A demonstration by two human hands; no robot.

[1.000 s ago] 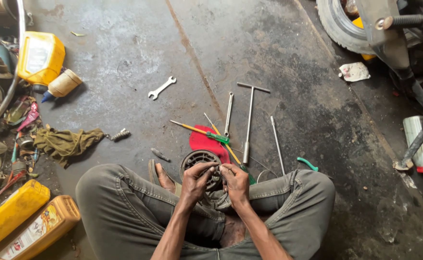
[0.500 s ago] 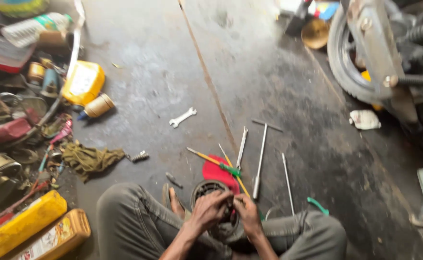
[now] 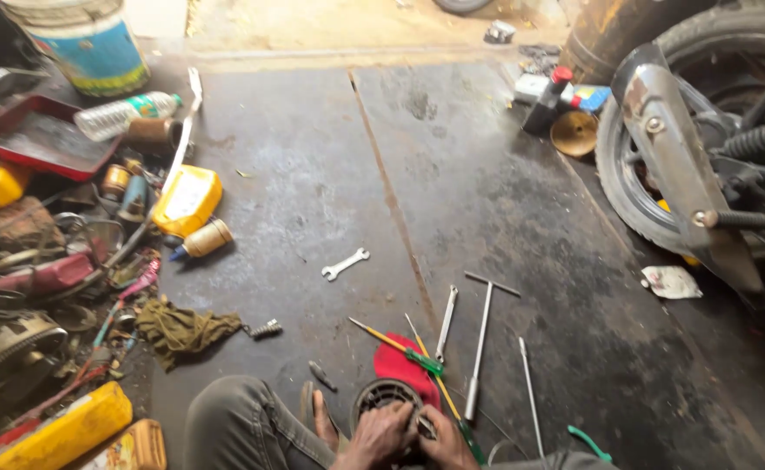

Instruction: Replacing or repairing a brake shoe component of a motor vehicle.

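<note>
Since the earlier frames our view has tipped up and away: more floor and the motorcycle wheel [image 3: 652,174] now show, and our hands have slid to the bottom edge. We have our left hand [image 3: 380,435] and right hand [image 3: 441,439] close together, both pressed on the round ribbed metal part [image 3: 380,396], fingers curled over its near rim; grip looks the same, only framing changed, so work on the part looks unbroken. It sits between our knees, just in front of the red cloth [image 3: 400,364]. T-handle wrench [image 3: 482,344], green-handled screwdriver [image 3: 400,346] and small spanner [image 3: 345,264] lie untouched on the floor [image 3: 313,174] beyond.
</note>
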